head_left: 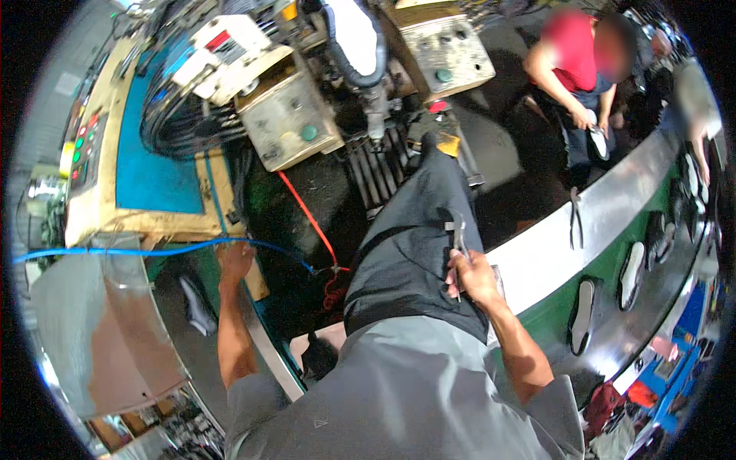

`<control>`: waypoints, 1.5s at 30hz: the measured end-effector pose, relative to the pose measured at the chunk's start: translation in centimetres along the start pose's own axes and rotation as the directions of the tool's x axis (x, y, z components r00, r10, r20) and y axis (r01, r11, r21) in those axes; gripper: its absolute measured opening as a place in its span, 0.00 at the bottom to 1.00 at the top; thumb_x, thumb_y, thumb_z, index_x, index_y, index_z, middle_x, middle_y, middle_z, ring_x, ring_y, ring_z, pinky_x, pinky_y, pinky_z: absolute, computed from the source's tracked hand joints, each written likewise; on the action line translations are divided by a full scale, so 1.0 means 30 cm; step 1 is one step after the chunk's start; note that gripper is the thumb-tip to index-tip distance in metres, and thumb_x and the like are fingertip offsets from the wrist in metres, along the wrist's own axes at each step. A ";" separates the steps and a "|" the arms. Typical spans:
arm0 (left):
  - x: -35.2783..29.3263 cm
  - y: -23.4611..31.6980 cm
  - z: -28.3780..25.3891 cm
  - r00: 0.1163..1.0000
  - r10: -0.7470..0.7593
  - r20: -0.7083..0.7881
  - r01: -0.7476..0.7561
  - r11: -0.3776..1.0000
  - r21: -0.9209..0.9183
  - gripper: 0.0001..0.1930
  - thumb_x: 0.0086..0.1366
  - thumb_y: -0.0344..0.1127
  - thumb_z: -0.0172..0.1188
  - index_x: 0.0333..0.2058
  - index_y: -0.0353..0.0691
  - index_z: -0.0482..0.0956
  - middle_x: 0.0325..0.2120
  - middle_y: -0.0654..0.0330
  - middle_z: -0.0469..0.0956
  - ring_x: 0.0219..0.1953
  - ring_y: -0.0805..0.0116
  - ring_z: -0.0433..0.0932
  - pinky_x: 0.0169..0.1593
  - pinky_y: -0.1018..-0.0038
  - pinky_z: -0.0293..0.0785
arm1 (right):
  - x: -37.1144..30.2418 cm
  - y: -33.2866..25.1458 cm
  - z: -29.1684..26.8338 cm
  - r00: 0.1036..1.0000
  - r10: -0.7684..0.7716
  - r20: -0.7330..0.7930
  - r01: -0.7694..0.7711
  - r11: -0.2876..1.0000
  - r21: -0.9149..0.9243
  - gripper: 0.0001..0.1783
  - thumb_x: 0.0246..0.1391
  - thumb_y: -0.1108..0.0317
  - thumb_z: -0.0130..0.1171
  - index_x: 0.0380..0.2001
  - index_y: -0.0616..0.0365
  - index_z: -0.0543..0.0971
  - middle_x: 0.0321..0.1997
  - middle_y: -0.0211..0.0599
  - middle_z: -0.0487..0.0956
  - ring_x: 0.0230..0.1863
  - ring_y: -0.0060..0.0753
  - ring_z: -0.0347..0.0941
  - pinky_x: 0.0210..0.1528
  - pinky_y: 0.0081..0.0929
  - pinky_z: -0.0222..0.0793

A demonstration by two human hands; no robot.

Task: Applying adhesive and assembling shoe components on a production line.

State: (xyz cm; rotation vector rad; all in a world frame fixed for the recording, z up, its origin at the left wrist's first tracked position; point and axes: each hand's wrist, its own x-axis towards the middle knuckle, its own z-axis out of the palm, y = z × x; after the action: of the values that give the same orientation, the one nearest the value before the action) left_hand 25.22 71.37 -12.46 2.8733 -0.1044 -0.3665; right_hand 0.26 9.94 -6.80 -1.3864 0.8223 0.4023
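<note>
My right hand point(477, 277) is closed around the handles of slim metal pliers point(459, 234), held over my right thigh with the jaws pointing away from me. My left arm reaches out to the left. My left hand point(234, 259) is at the near corner of the wooden-edged machine table, close to a blue hose point(192, 247); its fingers are blurred and partly hidden. Beyond my knees, a shoe point(356, 42) with a white sole facing up and a dark rim sits on a machine. A grey shoe point(198, 305) lies on the surface left of my left forearm.
Metal control boxes point(291, 115) point(445, 57) flank the machine. A red hose point(307, 215) hangs near my legs. To the right curves a green conveyor point(544, 322) with a metal rim, carrying several shoes point(632, 276). A co-worker point(575, 69) in red holds a shoe at the far right.
</note>
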 end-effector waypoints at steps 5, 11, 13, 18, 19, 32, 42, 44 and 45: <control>0.398 0.748 -0.106 0.884 0.405 -0.236 -0.451 0.870 -0.197 0.19 0.81 0.44 0.53 0.41 0.30 0.80 0.35 0.37 0.80 0.39 0.36 0.82 0.44 0.55 0.74 | -0.016 -0.017 -0.029 1.000 -0.004 0.009 0.004 0.998 0.058 0.22 0.77 0.57 0.55 0.40 0.71 0.78 0.23 0.41 0.83 0.18 0.32 0.81 0.22 0.33 0.79; 0.694 1.498 -0.344 0.966 0.254 0.056 0.024 0.129 -0.991 0.40 0.79 0.63 0.58 0.72 0.34 0.69 0.66 0.41 0.78 0.67 0.52 0.78 0.76 0.58 0.66 | -0.025 0.011 -0.078 1.000 0.008 -0.001 -0.008 0.993 0.119 0.20 0.79 0.58 0.52 0.39 0.68 0.77 0.25 0.41 0.82 0.19 0.34 0.81 0.22 0.32 0.79; 0.778 1.590 -0.365 0.933 0.328 0.148 0.201 -0.136 -0.970 0.34 0.78 0.61 0.60 0.69 0.39 0.75 0.66 0.50 0.79 0.65 0.55 0.80 0.75 0.58 0.67 | -0.026 0.027 -0.079 1.000 -0.010 0.004 0.010 0.986 0.165 0.21 0.79 0.58 0.50 0.39 0.67 0.77 0.25 0.42 0.83 0.20 0.34 0.82 0.22 0.32 0.79; 0.819 1.621 -0.386 0.919 0.380 0.108 0.186 -0.177 -0.966 0.31 0.76 0.55 0.65 0.69 0.42 0.76 0.64 0.58 0.82 0.64 0.57 0.81 0.71 0.54 0.75 | -0.011 0.051 -0.089 1.000 -0.024 -0.019 0.028 0.977 0.212 0.24 0.79 0.55 0.52 0.36 0.68 0.78 0.25 0.43 0.84 0.20 0.35 0.83 0.25 0.35 0.80; 0.806 1.590 -0.388 0.906 0.418 0.067 0.159 -0.189 -0.969 0.31 0.76 0.53 0.65 0.69 0.42 0.75 0.61 0.58 0.84 0.62 0.59 0.82 0.70 0.55 0.76 | -0.008 0.059 -0.087 1.000 -0.005 -0.017 0.009 0.972 0.235 0.22 0.79 0.56 0.52 0.37 0.67 0.77 0.25 0.43 0.84 0.20 0.36 0.82 0.24 0.35 0.80; -0.309 0.922 0.003 0.985 -0.057 0.161 0.159 -0.026 -0.987 0.50 0.63 0.42 0.70 0.81 0.40 0.57 0.72 0.51 0.71 0.70 0.56 0.72 0.72 0.61 0.68 | 0.055 0.016 -0.081 0.999 0.025 0.035 -0.028 0.996 0.080 0.24 0.78 0.51 0.54 0.40 0.66 0.77 0.25 0.42 0.82 0.18 0.36 0.81 0.21 0.35 0.82; -0.516 -0.180 0.011 0.789 -0.566 -0.239 0.536 0.824 -0.185 0.45 0.64 0.39 0.73 0.77 0.37 0.64 0.68 0.38 0.73 0.68 0.34 0.74 0.74 0.52 0.68 | 0.041 0.016 -0.093 0.999 0.022 0.046 -0.024 0.999 0.033 0.25 0.77 0.48 0.56 0.40 0.64 0.77 0.25 0.41 0.82 0.17 0.35 0.79 0.21 0.33 0.82; -0.471 -0.422 -0.067 0.838 -0.500 -0.219 0.476 0.865 -0.158 0.42 0.64 0.39 0.72 0.74 0.36 0.68 0.64 0.38 0.76 0.66 0.33 0.75 0.72 0.50 0.69 | 0.036 -0.005 -0.069 0.995 -0.001 0.104 -0.010 0.995 0.099 0.23 0.76 0.49 0.56 0.38 0.61 0.76 0.24 0.39 0.81 0.17 0.35 0.78 0.20 0.34 0.79; -0.391 -0.475 -0.095 0.895 -0.410 -0.173 0.388 0.909 -0.151 0.39 0.65 0.40 0.71 0.72 0.35 0.71 0.61 0.38 0.80 0.64 0.32 0.77 0.71 0.49 0.71 | 0.050 0.012 -0.069 0.991 0.007 0.135 -0.030 0.985 0.168 0.22 0.76 0.49 0.57 0.40 0.61 0.77 0.25 0.39 0.81 0.17 0.36 0.78 0.20 0.35 0.79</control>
State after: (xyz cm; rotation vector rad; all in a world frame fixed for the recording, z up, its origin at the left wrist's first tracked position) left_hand 15.21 87.02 -10.51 2.7830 0.5354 -0.1427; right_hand 0.44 7.70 -8.07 -1.1814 0.7421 0.4251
